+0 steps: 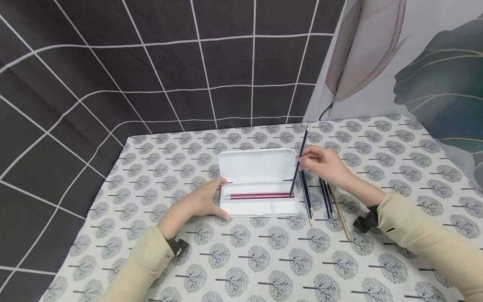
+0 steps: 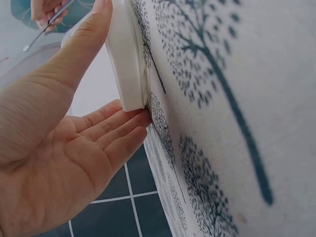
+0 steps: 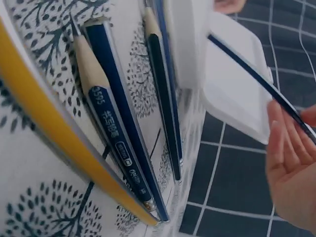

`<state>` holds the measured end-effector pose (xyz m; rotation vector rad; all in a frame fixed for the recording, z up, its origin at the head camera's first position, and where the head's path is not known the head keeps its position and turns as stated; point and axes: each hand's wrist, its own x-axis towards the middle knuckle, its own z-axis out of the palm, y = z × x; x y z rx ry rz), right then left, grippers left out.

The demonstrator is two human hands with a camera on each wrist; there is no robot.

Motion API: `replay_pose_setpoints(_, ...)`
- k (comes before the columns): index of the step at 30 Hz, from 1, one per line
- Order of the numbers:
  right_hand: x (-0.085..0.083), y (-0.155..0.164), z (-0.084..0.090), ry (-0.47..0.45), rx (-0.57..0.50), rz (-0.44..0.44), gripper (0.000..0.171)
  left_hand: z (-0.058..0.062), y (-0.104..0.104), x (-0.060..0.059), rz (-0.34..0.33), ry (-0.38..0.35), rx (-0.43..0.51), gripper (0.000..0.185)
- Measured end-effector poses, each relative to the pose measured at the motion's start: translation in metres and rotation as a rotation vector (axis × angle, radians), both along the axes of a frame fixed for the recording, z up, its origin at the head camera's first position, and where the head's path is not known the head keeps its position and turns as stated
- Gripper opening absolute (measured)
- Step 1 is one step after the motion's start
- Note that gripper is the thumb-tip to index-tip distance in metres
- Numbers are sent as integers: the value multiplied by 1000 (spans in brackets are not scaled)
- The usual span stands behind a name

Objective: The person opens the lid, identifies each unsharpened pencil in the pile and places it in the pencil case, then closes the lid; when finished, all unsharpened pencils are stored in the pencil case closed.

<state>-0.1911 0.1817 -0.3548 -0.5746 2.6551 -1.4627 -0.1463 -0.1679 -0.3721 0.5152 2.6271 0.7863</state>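
A white pencil case (image 1: 245, 208) lies on the table with its lid (image 1: 258, 165) raised at the back. My left hand (image 1: 201, 199) holds the case's left end, thumb at the front edge and fingers toward the back; the left wrist view shows this hand (image 2: 74, 143) against the white corner. Magenta pencils (image 1: 260, 195) lie lengthwise in the rear compartment. A dark blue pencil (image 1: 304, 142) is pinched in my right hand (image 1: 322, 161), tilted, its lower end at the compartment's right end. The right wrist view shows this pencil (image 3: 247, 69) across the fingers.
Right of the case lie loose dark pencils (image 1: 306, 195), more dark pencils (image 1: 326, 199) and a gold pencil (image 1: 339, 212). A tree-patterned cloth (image 1: 241, 260) covers the table. Behind it hangs a dark curtain (image 1: 170, 67) with white grid lines.
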Motion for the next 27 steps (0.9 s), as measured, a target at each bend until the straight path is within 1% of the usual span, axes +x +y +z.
replay_pose_setpoints(3, 2, -8, -6, 187, 31, 45, 16, -1, 0, 1, -4, -7, 1, 97)
replay_pose_setpoints(5, 2, -13, -9, 270, 75, 78, 15, -2, -1, 2, -8, -7, 1, 97)
replay_pose_setpoints(6, 1, -16, -9, 291, 96, 98, 15, -2, -1, 2, -11, -3, 3, 97)
replay_pose_setpoints(8, -1, -20, -9, 299, 142, 156, 14, -2, -1, 1, -14, 5, 2, 97)
replay_pose_setpoints(10, -4, -23, -9, 298, 213, 240, 11, -1, -1, 0, -17, 12, 5, 97)
replay_pose_setpoints(12, -6, -27, -9, 314, 314, 340, 8, -1, 0, -1, -22, 17, 9, 97)
replay_pose_setpoints(14, -7, -32, -9, 356, 404, 442, 6, 0, -1, -1, -24, 14, 4, 98)
replay_pose_setpoints(16, -8, -37, -10, 411, 478, 513, 7, 0, -1, -1, -25, 11, 3, 99)
replay_pose_setpoints(19, -7, -44, -11, 471, 529, 552, 10, -1, -1, -1, -21, 7, 0, 101)
replay_pose_setpoints(21, -7, -47, -13, 485, 553, 558, 13, -2, -2, -2, -25, 10, 1, 101)
replay_pose_setpoints(23, -6, -48, -14, 478, 572, 567, 15, -3, -2, -2, -28, 12, 2, 101)
replay_pose_setpoints(27, -2, -49, -17, 509, 647, 579, 14, -4, -3, -3, -35, 15, 6, 101)
